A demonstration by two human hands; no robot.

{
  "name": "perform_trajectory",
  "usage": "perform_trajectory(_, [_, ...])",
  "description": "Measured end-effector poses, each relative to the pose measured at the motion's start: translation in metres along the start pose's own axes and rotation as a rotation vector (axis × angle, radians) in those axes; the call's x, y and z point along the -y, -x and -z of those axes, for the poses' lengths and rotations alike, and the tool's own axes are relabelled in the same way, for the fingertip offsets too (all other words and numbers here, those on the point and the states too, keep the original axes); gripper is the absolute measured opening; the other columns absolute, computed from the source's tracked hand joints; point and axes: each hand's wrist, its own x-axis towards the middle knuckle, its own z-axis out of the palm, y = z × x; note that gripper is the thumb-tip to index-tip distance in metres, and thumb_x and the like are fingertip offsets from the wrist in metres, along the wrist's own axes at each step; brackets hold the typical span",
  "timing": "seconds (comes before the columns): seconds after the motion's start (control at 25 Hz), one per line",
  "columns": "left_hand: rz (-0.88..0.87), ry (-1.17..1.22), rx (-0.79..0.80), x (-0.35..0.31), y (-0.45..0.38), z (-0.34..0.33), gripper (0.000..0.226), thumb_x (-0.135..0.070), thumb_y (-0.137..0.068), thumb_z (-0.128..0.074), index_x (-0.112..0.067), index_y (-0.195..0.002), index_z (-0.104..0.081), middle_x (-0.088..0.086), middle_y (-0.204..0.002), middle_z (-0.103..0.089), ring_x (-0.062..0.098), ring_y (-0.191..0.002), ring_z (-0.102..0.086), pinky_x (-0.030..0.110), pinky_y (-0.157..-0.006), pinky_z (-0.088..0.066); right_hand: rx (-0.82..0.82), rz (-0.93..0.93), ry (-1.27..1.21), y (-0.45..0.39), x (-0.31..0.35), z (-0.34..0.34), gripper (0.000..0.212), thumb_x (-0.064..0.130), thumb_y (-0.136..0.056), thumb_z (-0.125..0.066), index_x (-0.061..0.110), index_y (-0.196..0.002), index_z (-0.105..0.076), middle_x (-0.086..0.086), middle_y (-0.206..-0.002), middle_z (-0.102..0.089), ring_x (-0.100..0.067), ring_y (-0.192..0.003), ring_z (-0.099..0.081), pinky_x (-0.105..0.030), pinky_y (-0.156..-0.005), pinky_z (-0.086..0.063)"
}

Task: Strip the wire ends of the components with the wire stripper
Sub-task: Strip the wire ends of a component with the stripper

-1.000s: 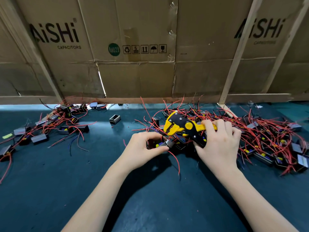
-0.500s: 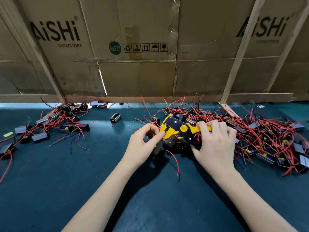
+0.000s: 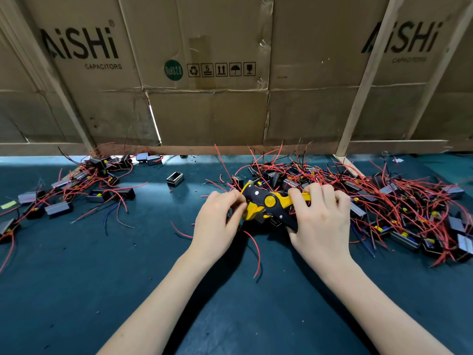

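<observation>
My right hand (image 3: pixel 320 221) grips the handles of a yellow and black wire stripper (image 3: pixel 266 203), whose jaws point left. My left hand (image 3: pixel 217 221) sits right at the jaws, its fingertips pinching a red wire there. A component under the stripper is mostly hidden; its other red wire (image 3: pixel 254 249) curls down toward me. A big tangle of black components with red wires (image 3: pixel 389 208) lies to the right, behind and beside my right hand.
A smaller pile of components with red wires (image 3: pixel 76 190) lies at the left. One loose black housing (image 3: pixel 175 179) sits between the piles. A cardboard wall (image 3: pixel 210 80) with wooden struts closes the back of the dark green mat (image 3: pixel 76 290).
My left hand has lifted from the component up to the stripper's jaws and now pinches a wire there. The stripper has tilted flatter and shifted slightly left.
</observation>
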Motion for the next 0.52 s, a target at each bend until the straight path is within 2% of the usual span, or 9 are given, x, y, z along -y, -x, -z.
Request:
perform_trajectory(0.16, [-0.022, 0.059, 0.033, 0.003, -0.001, 0.001, 0.008, -0.011, -0.095, -0.060, -0.012, -0.087, -0.062, -0.009, -0.077, -0.057, 0.019, -0.080, -0.047, 0.036, -0.076, -0.043, 0.000, 0.028, 0.011, 0.001, 0.003, 0.000, 0.066, 0.025, -0.043, -0.090, 0.012, -0.103, -0.063, -0.013, -0.096, -0.057, -0.033, -0.089, -0.052, -0.042, -0.082, -0.032])
perform_trajectory(0.28, [0.014, 0.208, 0.052, 0.006, -0.002, 0.006, 0.008, -0.011, -0.095, -0.060, -0.012, -0.088, -0.064, -0.005, -0.081, -0.062, 0.018, -0.080, -0.053, 0.029, -0.074, -0.042, -0.005, 0.030, 0.007, 0.000, 0.003, 0.000, 0.064, 0.022, -0.043, -0.089, 0.013, -0.102, -0.064, -0.012, -0.095, -0.057, -0.033, -0.088, -0.052, -0.042, -0.081, -0.031])
perform_trajectory(0.4, [-0.040, 0.333, 0.124, -0.007, 0.000, 0.005, 0.007, -0.017, -0.095, -0.060, -0.018, -0.090, -0.064, -0.010, -0.084, -0.063, 0.012, -0.081, -0.057, 0.025, -0.076, -0.045, 0.039, 0.039, 0.009, 0.000, 0.006, -0.002, 0.060, 0.017, -0.045, -0.086, 0.015, -0.100, -0.063, -0.012, -0.093, -0.056, -0.033, -0.087, -0.052, -0.042, -0.079, -0.031])
perform_trajectory(0.52, [-0.039, 0.328, 0.053, -0.014, 0.000, -0.001, 0.008, -0.020, -0.094, -0.061, -0.021, -0.086, -0.063, -0.016, -0.075, -0.060, 0.003, -0.069, -0.053, 0.017, -0.067, -0.041, 0.157, -0.110, -0.026, 0.002, -0.001, -0.006, 0.060, 0.032, -0.050, -0.087, 0.014, -0.102, -0.063, -0.014, -0.096, -0.059, -0.034, -0.090, -0.053, -0.041, -0.077, -0.031])
